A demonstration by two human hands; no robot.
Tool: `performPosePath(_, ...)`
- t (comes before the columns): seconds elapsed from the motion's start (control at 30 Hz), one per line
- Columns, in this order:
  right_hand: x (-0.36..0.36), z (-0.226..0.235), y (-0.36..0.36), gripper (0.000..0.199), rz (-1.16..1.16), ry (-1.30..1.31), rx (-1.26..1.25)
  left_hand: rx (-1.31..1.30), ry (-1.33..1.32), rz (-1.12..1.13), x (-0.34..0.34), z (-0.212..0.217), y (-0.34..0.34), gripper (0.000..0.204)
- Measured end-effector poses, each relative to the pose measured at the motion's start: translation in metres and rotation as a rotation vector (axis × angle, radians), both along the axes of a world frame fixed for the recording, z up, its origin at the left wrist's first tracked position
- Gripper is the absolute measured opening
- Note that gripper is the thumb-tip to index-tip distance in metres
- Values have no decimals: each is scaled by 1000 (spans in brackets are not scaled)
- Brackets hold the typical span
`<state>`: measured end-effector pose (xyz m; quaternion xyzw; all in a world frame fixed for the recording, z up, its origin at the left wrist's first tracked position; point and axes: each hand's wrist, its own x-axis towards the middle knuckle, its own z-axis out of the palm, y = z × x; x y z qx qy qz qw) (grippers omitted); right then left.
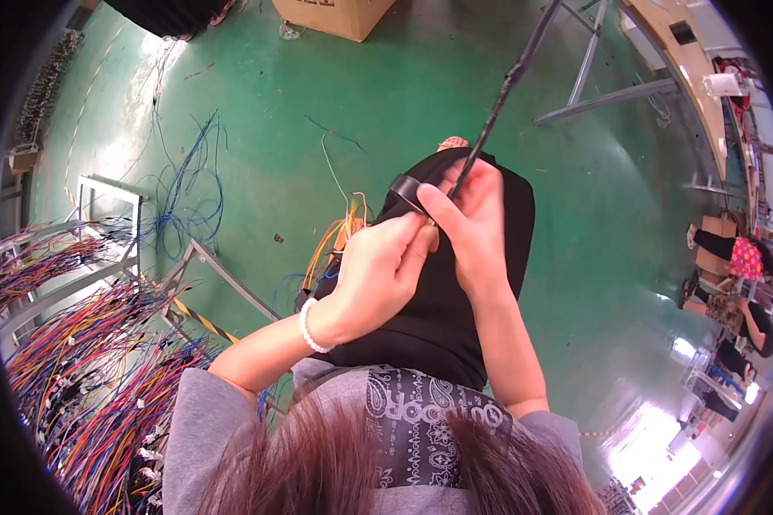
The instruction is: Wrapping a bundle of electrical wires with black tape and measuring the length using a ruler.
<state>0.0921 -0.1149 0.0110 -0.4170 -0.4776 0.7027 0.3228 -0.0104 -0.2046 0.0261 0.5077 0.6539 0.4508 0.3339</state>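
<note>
2 hands are closed on the work: a black tape roll [406,190] is pinched by the left hand [378,266], a black cable bundle [500,103] by the right hand [472,227]; slack tape could wrinkle.

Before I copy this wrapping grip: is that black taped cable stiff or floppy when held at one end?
Probably fairly stiff: the black taped cable runs nearly straight up from the right hand. Likely light, since fingers alone steady it. The black tape roll by the left hand might roll if dropped.
</note>
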Motion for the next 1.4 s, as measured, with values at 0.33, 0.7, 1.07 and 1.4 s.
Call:
performPosePath(0.33, 41, -19, 10, 24, 386, 215, 172, -317, -522, -304, -20, 7, 8, 25)
performPosePath(0.7, 130, 37, -85, 13, -106, -169, 748, -336, -775, -457, -23, 48, 38, 30)
performPosePath(1.07, 79, 74, -68, 8, -131, -71, 480, -140, -1148, -522, -20, 82, 85, 33)
performPosePath(1.4, 47, 63, -64, 12, -201, -244, 651, -117, -1151, -395, 6, 101, 83, 36)
